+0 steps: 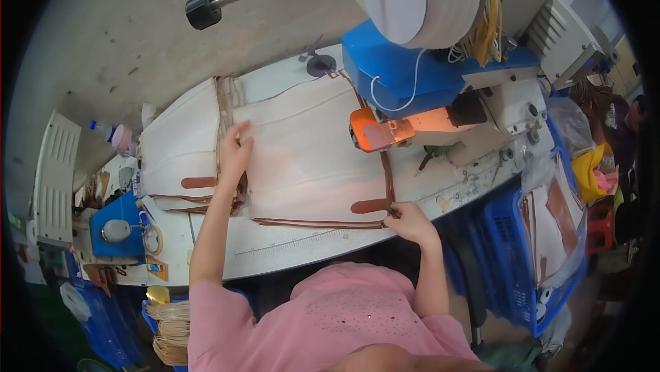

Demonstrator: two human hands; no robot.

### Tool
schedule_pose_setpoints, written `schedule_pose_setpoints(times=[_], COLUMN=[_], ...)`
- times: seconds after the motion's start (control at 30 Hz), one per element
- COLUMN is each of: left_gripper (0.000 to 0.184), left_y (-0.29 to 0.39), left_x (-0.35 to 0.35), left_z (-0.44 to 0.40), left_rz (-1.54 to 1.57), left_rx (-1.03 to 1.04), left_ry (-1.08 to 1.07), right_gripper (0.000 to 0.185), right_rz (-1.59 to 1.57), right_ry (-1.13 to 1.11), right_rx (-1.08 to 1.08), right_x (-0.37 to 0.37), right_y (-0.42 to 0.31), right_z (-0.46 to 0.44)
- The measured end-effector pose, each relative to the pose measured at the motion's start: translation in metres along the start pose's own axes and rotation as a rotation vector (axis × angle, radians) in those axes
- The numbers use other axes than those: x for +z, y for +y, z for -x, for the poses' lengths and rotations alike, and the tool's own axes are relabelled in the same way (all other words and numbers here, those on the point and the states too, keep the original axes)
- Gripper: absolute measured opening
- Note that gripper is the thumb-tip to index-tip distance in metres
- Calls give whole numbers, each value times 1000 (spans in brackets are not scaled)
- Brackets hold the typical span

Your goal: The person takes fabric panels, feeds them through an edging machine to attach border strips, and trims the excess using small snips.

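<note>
A large white panel with brown edging (309,145) lies flat on the white work table, with a brown rounded tab (370,205) at its lower right corner. My right hand (412,224) pinches the brown edge at that corner. Above the panel's left edge is my left hand (236,148), its thumb and fingers apart. To the left, a second stack of white panels (180,138) with brown edges bears another brown tab (199,182). The lit orange part of the sewing machine (371,131) stands over the panel's right edge.
A large white spool (426,1) hangs above a blue machine cover (399,69). A ruler scale (295,243) runs along the table's front. Blue crates (509,255) stand at the right, and a blue-based device (118,229) sits at the left. A co-worker (622,124) shows at the far right.
</note>
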State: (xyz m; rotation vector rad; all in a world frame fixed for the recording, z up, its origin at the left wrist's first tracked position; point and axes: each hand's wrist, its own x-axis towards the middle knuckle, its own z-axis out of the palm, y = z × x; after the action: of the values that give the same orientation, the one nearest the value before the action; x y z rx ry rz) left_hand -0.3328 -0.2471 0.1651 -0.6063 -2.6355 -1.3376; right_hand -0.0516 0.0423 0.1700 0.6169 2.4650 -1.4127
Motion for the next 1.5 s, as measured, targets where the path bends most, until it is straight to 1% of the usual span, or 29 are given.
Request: schedule_pose_setpoints(times=[0.03,0.13,0.23,0.33,0.43,0.53,0.57,0.6,0.63,0.67,0.7,0.73,0.77,0.8,0.83,0.87,0.97,1.03,1.07,1.1,1.13,1.2,1.23,1.3,1.33,1.37,1.43,1.47,1.5], left_gripper=[32,41,46,48,46,49,50,51,51,49,46,46,42,38,37,35,32,31,27,23,20,15,14,30,33,37,37,37,36], left_y=[12,41,56,44,20,7,6,36,20,36,26,50,56,66,87,107,155,168,167,159,146,117,106,82,88,95,111,120,144], left_x=[-3,-2,-7,-5,-4,-9,-4,-2,4,4,15,20,28,39,54,64,74,81,92,110,132,172,187,210,221,231,245,252,251], left_z=[-1,-2,-3,-1,4,15,15,19,19,20,19,24,30,33,36,41,67,69,67,67,68,70,72,75,77,78,71,70,77], left_rz=[-74,-26,-161,-101,-351,-637,-651,-675,-644,-537,-483,-415,-260,-116,-87,-64,-57,-74,-41,-4,35,112,155,236,255,272,176,132,111], left_rx=[65,270,451,272,169,229,302,214,340,400,447,419,484,535,576,613,681,704,864,1022,1176,1476,1621,922,828,730,1024,1171,1080], left_ry=[-25,53,230,307,119,10,-2,-43,-4,-64,-59,-183,-256,-332,-421,-502,-704,-814,-804,-788,-768,-708,-668,-1067,-1142,-1208,-1275,-1299,-1395], right_gripper=[26,25,26,25,26,28,31,32,32,31,27,24,25,28,31,34,39,40,39,40,43,55,57,54,50,55,67,70,72], right_rz=[3,-37,-107,-217,-14,-68,43,129,106,39,42,35,-58,-132,14,-64,-146,-282,-250,-240,-23,-268,-390,-522,-534,-580,-685,-668,-654], right_ry=[-6,16,74,74,37,38,18,42,132,346,520,707,920,1211,1532,1699,2278,2478,2522,2539,2472,2406,2345,2248,2214,2089,1820,1795,1767], right_rx=[6,-8,-58,-53,-46,-153,-93,30,3,14,25,79,125,74,132,279,195,354,609,869,1271,1239,1368,1603,1721,1772,1859,1881,1899], right_x=[1,-2,4,11,7,1,-18,-35,-51,-66,-85,-106,-128,-146,-168,-190,-242,-256,-245,-235,-213,-165,-141,-94,-79,-71,-46,-39,-37], right_y=[-1,-10,-7,-3,-3,6,-4,-1,15,25,46,62,69,107,134,154,261,350,362,372,362,391,393,404,410,418,426,431,437], right_z=[0,3,-2,-9,-9,1,11,21,31,50,67,88,114,130,155,189,287,367,396,425,444,490,504,515,518,526,535,540,541])
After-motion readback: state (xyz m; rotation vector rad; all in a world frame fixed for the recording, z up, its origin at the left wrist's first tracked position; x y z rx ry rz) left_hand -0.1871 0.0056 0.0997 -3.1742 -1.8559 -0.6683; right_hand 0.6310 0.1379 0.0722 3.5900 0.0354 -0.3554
